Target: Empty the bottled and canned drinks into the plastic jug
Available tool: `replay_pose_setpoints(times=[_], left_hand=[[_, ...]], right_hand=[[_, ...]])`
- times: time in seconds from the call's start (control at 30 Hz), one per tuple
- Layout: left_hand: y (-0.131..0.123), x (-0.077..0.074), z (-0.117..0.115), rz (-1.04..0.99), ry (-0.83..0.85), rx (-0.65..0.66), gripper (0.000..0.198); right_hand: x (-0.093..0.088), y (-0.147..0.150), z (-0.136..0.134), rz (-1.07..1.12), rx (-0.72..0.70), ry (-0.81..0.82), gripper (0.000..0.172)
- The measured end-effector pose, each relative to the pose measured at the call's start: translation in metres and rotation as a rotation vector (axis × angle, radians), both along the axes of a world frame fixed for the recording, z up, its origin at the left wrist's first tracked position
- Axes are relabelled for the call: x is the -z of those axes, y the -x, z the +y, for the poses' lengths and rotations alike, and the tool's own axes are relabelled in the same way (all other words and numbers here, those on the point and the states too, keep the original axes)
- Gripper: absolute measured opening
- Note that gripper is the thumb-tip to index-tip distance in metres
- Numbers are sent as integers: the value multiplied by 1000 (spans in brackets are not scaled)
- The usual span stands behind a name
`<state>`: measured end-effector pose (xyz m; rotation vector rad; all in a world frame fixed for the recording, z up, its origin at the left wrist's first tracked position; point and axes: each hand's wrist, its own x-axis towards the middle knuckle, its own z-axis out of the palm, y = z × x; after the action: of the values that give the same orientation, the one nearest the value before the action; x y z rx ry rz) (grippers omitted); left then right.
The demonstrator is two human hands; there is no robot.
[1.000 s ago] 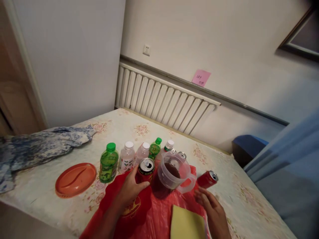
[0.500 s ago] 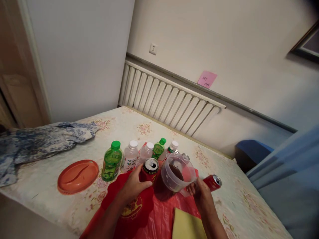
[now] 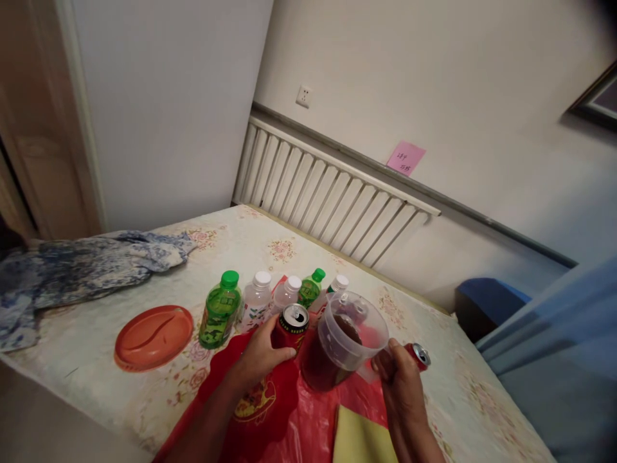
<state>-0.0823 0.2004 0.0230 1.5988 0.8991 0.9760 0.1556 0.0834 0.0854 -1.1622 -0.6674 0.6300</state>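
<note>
My left hand (image 3: 264, 354) is wrapped round an opened red drink can (image 3: 290, 329) with its silver top facing up. Just to the right, a clear plastic measuring jug (image 3: 354, 337) holds dark brown liquid. The jug leans to the left, its rim close to the can. My right hand (image 3: 400, 370) grips the jug by its handle. Below both lies a red plastic bag (image 3: 313, 427) with a red scalloped piece (image 3: 270, 402) bearing a gold print. A second red can (image 3: 418, 355) is partly hidden behind my right hand.
A large green-capped bottle (image 3: 219, 312), white-capped bottles (image 3: 257, 299) and a smaller green bottle (image 3: 311, 289) stand behind the can. An orange divided plate (image 3: 154, 337) lies left. A yellow cloth (image 3: 361, 437) is in front, a patterned garment (image 3: 106, 263) at far left.
The jug and my right hand have shifted slightly right, covering more of the second can. The left hand keeps its hold on its can. The whole view has moved slightly.
</note>
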Motion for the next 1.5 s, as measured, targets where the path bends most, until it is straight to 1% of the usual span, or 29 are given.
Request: replay_pose_setpoints(times=[0.13,0.23,0.33,0.5,0.67,0.8,0.93,1.1,1.27,1.37,1.5], left_hand=[[0,0,0,-23,5,34,66],[1,-1,-1,9,-12,30,68],[1,-1,-2,34,-26,38,68],[0,1,-3,-2,-36,84,68],[1,-6,-5,1,-69,112,71],[3,-12,-7,15,-65,118,69],[5,-13,-8,35,-63,120,69],[5,-14,-9,40,-73,115,68],[4,-15,-9,87,-82,101,67],[4,-13,-9,109,-73,89,65],[5,-10,-8,112,-84,78,67]], right_hand=[[-28,0,-9,-82,12,70,44],[-43,-2,-17,-167,17,163,44],[-52,-8,-24,-272,16,254,46],[-63,-16,-30,-418,-32,371,50],[-76,-19,-29,-485,-103,424,53],[-82,-21,-26,-553,-145,464,55],[-86,-21,-23,-646,-160,502,55],[-89,-19,-21,-663,-174,530,52],[-91,-19,-15,-684,-189,526,52],[-94,-17,-11,-694,-199,538,53],[-100,-11,-9,-735,-194,570,53]])
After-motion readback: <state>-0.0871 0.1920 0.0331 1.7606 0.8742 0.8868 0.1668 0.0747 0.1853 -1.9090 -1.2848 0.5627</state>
